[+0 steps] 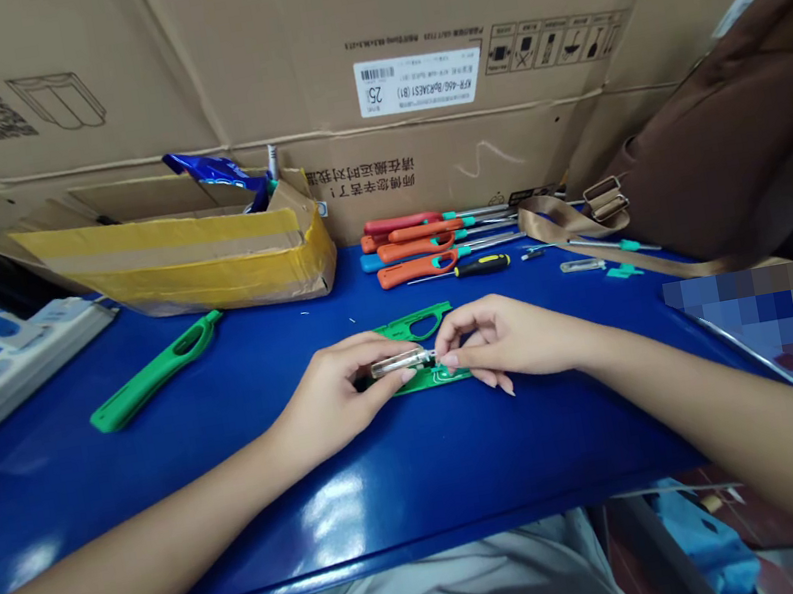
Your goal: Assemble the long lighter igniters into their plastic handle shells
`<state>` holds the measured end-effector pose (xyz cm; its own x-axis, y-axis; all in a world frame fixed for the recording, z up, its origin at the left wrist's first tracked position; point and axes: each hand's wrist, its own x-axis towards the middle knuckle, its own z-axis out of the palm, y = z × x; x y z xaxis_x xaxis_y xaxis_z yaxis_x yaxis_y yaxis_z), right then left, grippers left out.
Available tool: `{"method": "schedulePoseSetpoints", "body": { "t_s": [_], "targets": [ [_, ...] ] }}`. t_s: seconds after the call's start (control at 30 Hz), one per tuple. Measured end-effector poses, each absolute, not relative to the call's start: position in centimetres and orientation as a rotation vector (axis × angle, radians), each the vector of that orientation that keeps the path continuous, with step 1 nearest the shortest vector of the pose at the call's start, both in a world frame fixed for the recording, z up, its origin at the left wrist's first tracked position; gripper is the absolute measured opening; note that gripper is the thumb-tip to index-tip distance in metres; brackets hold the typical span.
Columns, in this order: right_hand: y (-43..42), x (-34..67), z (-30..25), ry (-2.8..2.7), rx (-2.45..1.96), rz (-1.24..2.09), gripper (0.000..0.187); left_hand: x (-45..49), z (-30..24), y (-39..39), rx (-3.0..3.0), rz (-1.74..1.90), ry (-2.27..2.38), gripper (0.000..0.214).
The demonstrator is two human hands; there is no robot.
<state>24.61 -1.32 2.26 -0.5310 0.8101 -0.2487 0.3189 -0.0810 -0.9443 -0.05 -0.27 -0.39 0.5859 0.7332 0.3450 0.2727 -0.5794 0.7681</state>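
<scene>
My left hand (350, 383) pinches a small clear fuel tank (394, 364) between thumb and fingers. At the tank's right end, the fingers of my right hand (484, 338) are pressed together; whatever tiny part they grip is hidden. Just behind and beneath the fingers lie two green lighter casing halves: the far half (416, 322) shows its trigger opening, and the near half (430, 379) has thin wire and teal parts in it. Off to the left on the blue table (262, 492) rests another green lighter casing (158, 372).
Several red, orange and blue long-nosed lighters (418, 268) lie at the back, with a yellow-black screwdriver (483, 265). Another clear tank (583, 265) and teal bits (624, 270) are to the right. A taped carton (207, 258), power strip (20, 365) and brown bag (724, 120) border the table.
</scene>
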Motion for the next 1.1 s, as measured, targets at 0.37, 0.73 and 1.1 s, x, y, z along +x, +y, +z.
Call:
{"method": "schedulePoseSetpoints", "body": {
  "t_s": [0.37, 0.73, 1.1],
  "targets": [
    [-1.33, 24.64, 1.96, -1.805, -1.208, 1.659, 0.034, -0.09, -0.47, -0.13, 2.135, 0.882, 0.798, 0.023],
    [-1.19, 24.59, 1.81, -1.797, -1.224, 1.653, 0.044, -0.14, -0.46, -0.37, 2.112, 0.858, 0.821, 0.024],
    [-1.09, 24.68, 1.73, -1.781, -1.228, 1.683, 0.040, 0.35, 0.32, -0.71, 1.873, 0.816, 0.813, 0.023]
  ]
}}
